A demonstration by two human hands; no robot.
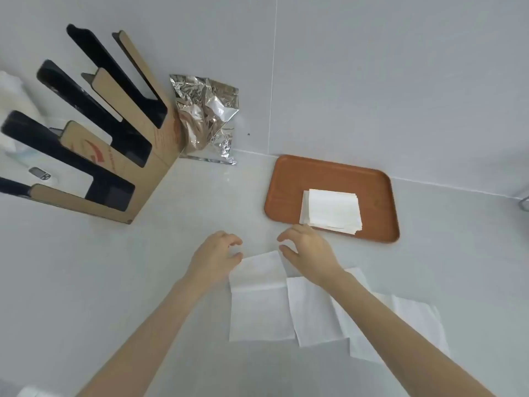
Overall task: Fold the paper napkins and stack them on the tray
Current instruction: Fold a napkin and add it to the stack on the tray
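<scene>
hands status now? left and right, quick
Left hand: open, fingers curled, at the far left corner of the unfolded white paper napkin; no grip visible.
Right hand: open, fingers spread above the same napkin, holding nothing.

The tray (329, 179) is a flat terracotta orange-brown with no pattern. The stack of napkins (332, 210) on it is plain white, as are the loose napkins (260, 308) on the counter (86, 267), which is pale grey-white with faint mottling. The wall (372, 67) is light grey. The bag (206, 116) is shiny crinkled silver. The rack (148, 156) is tan cardboard-brown with black slots and a red printed mark.
</scene>
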